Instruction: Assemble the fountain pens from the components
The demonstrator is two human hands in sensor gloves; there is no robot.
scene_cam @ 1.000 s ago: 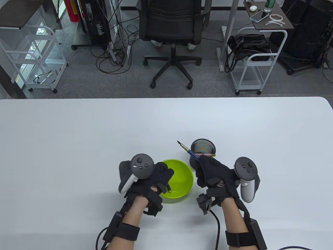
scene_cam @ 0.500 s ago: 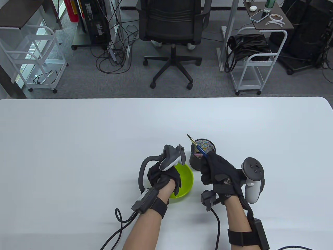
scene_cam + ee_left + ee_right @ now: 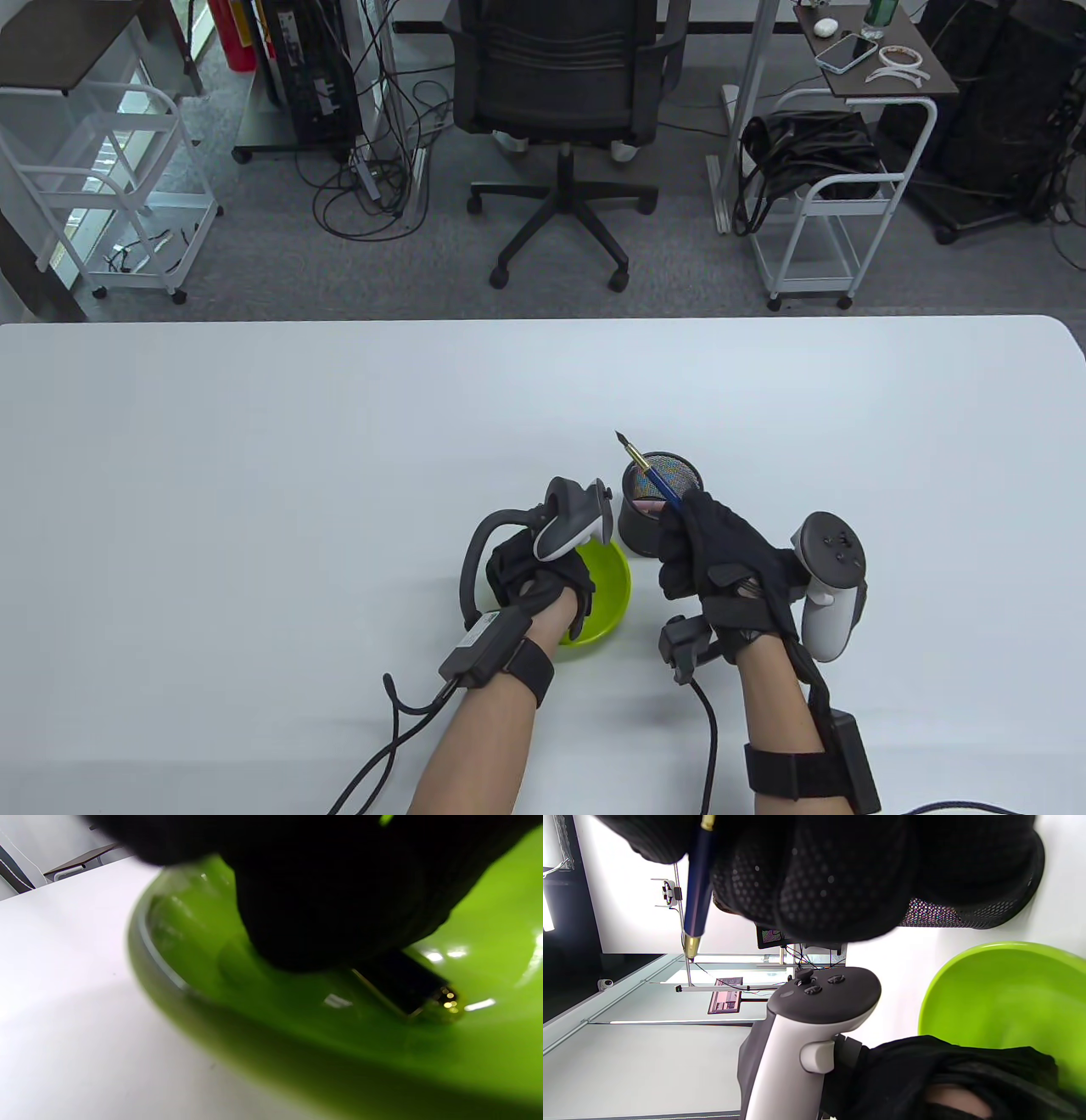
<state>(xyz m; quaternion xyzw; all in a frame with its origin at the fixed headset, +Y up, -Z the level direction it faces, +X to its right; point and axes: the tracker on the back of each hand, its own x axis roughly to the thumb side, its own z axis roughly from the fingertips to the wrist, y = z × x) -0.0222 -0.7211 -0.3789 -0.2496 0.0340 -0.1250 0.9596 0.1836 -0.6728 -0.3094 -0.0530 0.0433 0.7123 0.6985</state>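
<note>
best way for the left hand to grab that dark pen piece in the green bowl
Pinch the dark barrel-like middle of the pen piece across its width, coming down from above: it lies flat on the green bowl floor, gold end exposed, and the left hand is already over it.

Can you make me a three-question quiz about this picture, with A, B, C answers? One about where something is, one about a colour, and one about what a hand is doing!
1. Where is the left hand?
A. In the green bowl
B. On the chair
C. In the mesh cup

2. What colour is the pen barrel?
A. Red
B. Blue
C. White

3. What is the right hand doing?
A. Lying flat on the table
B. Covering the bowl
C. Holding the pen with its nib pointing up and away

Answers: 1 A, its fingers reach down into the bowl onto a dark, gold-tipped part. 2 B, blue with gold trim. 3 C, the nib sticks out above the cup.
</note>
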